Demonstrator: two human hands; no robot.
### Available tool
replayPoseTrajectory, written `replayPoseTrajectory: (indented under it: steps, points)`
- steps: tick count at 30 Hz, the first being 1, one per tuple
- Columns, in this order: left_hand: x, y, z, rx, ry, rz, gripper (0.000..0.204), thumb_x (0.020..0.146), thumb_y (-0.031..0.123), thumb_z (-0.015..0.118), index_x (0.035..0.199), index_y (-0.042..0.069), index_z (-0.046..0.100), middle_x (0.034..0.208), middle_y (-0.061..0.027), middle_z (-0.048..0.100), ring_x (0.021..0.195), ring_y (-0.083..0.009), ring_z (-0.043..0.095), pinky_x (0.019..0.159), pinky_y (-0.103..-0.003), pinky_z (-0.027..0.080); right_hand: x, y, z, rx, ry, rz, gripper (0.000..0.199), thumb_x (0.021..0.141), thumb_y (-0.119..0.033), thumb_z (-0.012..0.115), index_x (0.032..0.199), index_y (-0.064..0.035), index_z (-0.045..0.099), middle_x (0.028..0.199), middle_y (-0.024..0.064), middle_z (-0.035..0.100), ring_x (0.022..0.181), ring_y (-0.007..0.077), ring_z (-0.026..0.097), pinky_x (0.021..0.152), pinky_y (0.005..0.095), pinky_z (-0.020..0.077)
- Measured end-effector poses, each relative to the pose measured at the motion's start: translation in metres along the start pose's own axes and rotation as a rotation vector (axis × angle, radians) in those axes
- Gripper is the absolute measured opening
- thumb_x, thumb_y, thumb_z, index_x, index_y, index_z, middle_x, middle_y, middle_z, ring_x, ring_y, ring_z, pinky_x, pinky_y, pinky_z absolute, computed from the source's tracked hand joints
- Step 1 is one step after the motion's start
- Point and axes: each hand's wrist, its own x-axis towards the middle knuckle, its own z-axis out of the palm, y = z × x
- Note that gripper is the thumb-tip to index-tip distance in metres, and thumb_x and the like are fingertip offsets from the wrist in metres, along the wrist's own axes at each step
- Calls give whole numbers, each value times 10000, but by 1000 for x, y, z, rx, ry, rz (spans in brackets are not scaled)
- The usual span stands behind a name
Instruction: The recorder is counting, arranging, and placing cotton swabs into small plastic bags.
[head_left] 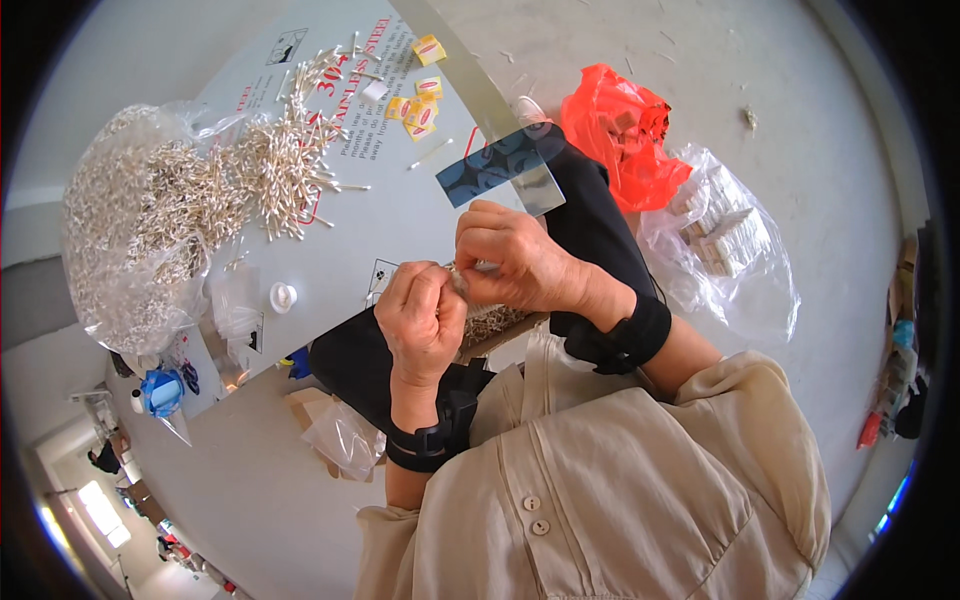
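My left hand (420, 312) and my right hand (510, 262) meet in front of my lap. The fingers of both are closed and pinched together. Something small and pale shows between the fingertips, too hidden to name. Under the hands, partly covered by them, lies an open box of cotton swabs (490, 325). On the table, ahead and left, a loose pile of cotton swabs (285, 170) spills from a large clear plastic bag (120, 220). Several small yellow-and-white packets (420, 112) sit near the table's far right edge.
A small round white container (283, 297) and a clear pouch (235, 305) are on the table. A dark translucent sheet (500, 168) overhangs its right edge. On the floor are a red plastic bag (625, 135), a clear bag of white packs (725, 235), and a carton with plastic (345, 437).
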Motion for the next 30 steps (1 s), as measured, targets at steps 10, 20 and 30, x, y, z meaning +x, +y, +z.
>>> replayPoseTrajectory:
  steps: [10,20,30]
  points:
    - [-1,2,-5,-62,34,-70,149,742,-98,586,856,-1,590,792,-105,626,648,-187,571,605,-264,478,-16,11,-29,19,-60,55,137,659,-10,664,730,-6,546,765,105,538,764,304,551,680,367,471]
    - [1,-2,-10,-89,85,-44,219,717,-105,592,902,6,629,833,-90,630,598,-165,535,527,-259,443,-29,17,-42,422,134,717,375,965,-293,616,710,-19,616,688,62,599,588,160,526,572,251,435]
    - [-10,7,-3,126,-131,354,285,747,-30,684,1028,-20,642,1025,-168,625,841,-317,639,702,-369,551,-22,12,-6,1423,81,1168,243,887,-206,717,1014,-2,678,829,91,676,592,90,549,435,214,367]
